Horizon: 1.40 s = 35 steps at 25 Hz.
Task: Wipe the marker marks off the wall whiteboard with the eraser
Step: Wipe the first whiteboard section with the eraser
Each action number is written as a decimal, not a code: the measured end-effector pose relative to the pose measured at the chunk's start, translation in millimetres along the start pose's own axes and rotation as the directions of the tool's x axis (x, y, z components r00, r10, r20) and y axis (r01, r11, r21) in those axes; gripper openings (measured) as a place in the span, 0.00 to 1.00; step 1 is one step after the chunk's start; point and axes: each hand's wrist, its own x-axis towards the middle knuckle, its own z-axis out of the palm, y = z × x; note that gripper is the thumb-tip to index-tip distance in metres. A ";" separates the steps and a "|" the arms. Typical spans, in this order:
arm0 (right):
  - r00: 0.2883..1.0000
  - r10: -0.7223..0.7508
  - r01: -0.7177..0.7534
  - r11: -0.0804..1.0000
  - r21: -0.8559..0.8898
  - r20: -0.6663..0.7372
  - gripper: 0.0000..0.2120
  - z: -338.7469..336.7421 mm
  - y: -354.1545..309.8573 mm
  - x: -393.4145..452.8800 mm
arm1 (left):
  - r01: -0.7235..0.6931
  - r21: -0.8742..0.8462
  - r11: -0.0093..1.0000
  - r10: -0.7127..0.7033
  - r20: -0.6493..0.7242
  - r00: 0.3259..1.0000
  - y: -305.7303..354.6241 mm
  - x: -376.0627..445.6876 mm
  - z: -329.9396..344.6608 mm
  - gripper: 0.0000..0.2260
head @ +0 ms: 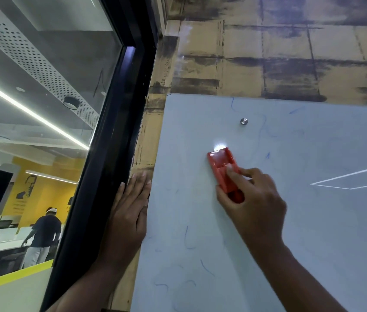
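Head view shows my right hand (252,199) gripping the red eraser (224,171), fingers (234,176) curled over its lower half and its pad flat against the whiteboard (313,221), in the upper left part of the board. My left hand (130,212) lies flat with straight fingers on the strip of wall and dark window frame (110,154) just left of the board's edge, holding nothing, steadying me.

Faint blue marker marks (188,238) sit below the eraser fingers, toward my wrist, and more trail above and to the right of the fingertips, past the round metal mounting stud (243,121). A small blue tick lies just right of the eraser.

To do this stroke well, I judge I should keep the pad square to the board with even pressure, work in overlapping passes rather than dabbing, and steer around the stud so the eraser's edge does not catch on it. The lines under my wrist are thin and easy to miss against the glare, so I would sweep downward across that patch as well before moving right.
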 end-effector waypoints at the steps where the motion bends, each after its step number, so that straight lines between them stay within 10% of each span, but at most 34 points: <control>1: 0.999 0.038 -0.038 0.999 -0.005 -0.011 0.21 -1.9 3.4 -6.3 | 0.005 -0.002 1.000 -0.005 0.005 1.000 -0.1 -3.6 -0.7 0.23; 15: 0.931 -0.320 0.292 0.941 0.170 0.175 0.20 -1.9 -55.9 -73.7 | 0.020 0.008 1.000 -0.020 0.044 0.999 -3.3 -28.2 -2.6 0.25; 28: 0.987 0.142 -0.151 0.980 0.133 0.073 0.22 -26.1 -20.8 -77.3 | 0.037 0.018 0.999 -0.038 0.044 0.998 4.0 -57.5 -6.1 0.23; 35: 0.929 -0.253 0.209 0.961 0.181 0.270 0.22 -22.0 -67.1 -128.1 | 0.045 0.023 0.999 -0.046 0.077 0.996 5.2 -72.1 -10.8 0.24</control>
